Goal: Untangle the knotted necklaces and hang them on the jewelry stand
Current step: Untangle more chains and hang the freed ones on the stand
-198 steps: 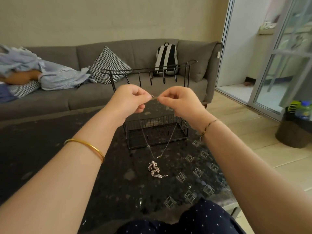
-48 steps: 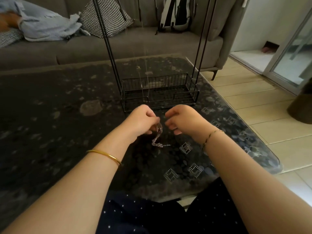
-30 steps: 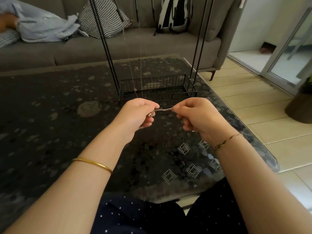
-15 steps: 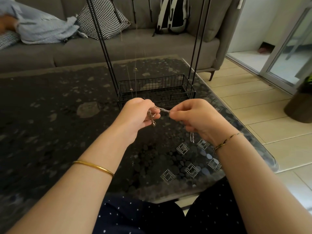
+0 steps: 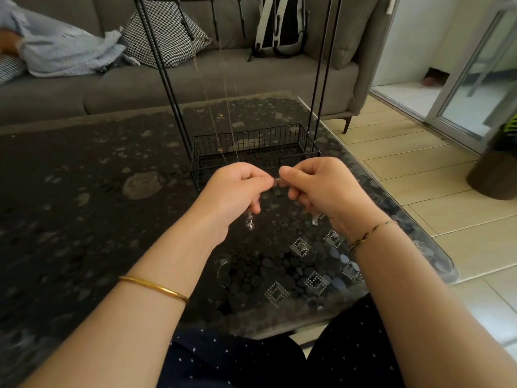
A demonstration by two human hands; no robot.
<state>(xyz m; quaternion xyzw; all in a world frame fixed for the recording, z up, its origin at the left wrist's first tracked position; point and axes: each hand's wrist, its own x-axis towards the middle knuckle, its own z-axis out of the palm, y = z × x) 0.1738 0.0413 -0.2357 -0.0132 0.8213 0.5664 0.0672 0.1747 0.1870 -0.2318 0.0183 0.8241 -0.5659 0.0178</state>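
Note:
My left hand [image 5: 233, 191] and my right hand [image 5: 319, 189] pinch a silver chain [image 5: 277, 179] between their fingertips, above the dark glass table [image 5: 84, 219]. A twisted end of the chain [image 5: 249, 221] dangles below my left hand and another end [image 5: 315, 219] below my right. Just behind my hands stands the black wire jewelry stand [image 5: 251, 147] with a basket base and tall uprights. A thin necklace [image 5: 221, 116] hangs from its top bar down toward the basket.
A grey sofa [image 5: 140, 79] runs behind the table with a checked cushion [image 5: 165, 35], crumpled blue cloth [image 5: 64, 49] and a backpack [image 5: 279, 23]. The table's rounded right edge [image 5: 436, 253] meets a tiled floor. A brown pot [image 5: 492, 175] and glass sliding door [image 5: 475, 79] are at right.
The silver chain came off the table into both hands. My fingertips have since drawn closer, so only a short bit shows between them and both ends now dangle below my hands.

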